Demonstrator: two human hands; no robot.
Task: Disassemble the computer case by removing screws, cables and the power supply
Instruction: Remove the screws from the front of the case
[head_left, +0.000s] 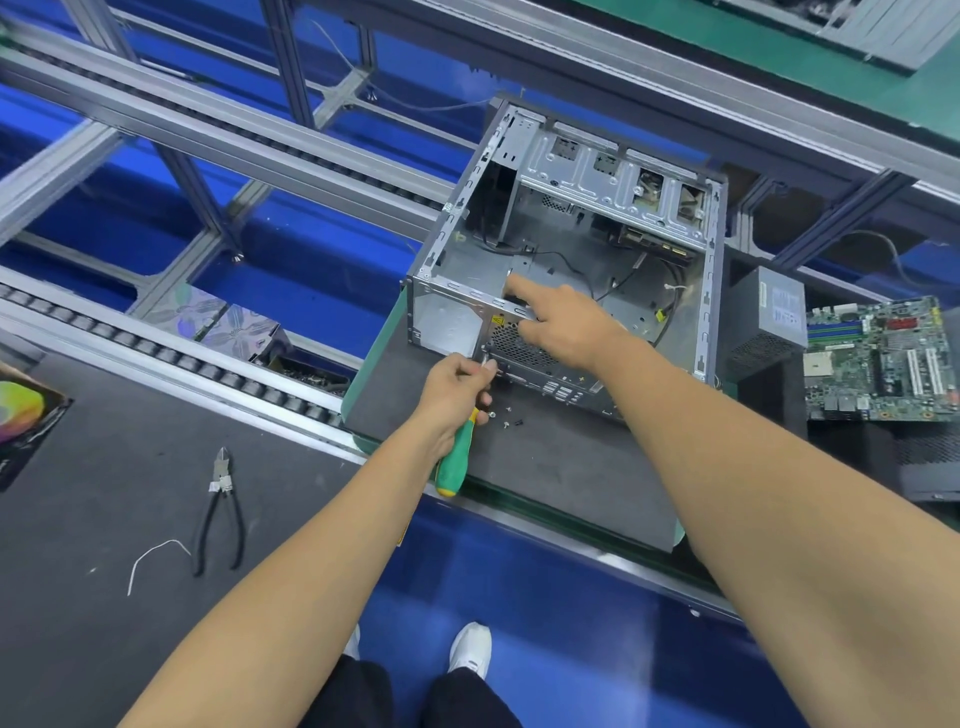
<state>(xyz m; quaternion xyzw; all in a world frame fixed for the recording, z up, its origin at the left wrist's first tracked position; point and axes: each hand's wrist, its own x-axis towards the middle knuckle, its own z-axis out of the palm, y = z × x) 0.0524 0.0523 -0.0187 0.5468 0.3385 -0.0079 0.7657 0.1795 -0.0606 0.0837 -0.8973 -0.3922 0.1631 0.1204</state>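
The case (566, 260) lies open on the tabletop (545, 467), motherboard (878, 358) already out beside it, loose screws (506, 418) below. Left hand (457, 387) grips a screwdriver (457, 457) at the rear panel; right hand (561, 319) braces the frame, forefinger extended. Cables remain inside.

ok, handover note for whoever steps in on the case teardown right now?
Left hand grips the green screwdriver, tip at the case's rear panel.
Right hand rests on the case rear rim, index finger pointing inside.
Done: motherboard and power supply sit out to the right; loose screws lie on the mat.
Left: remaining rear screws and the black cables inside.
Cutters lie on the left mat.
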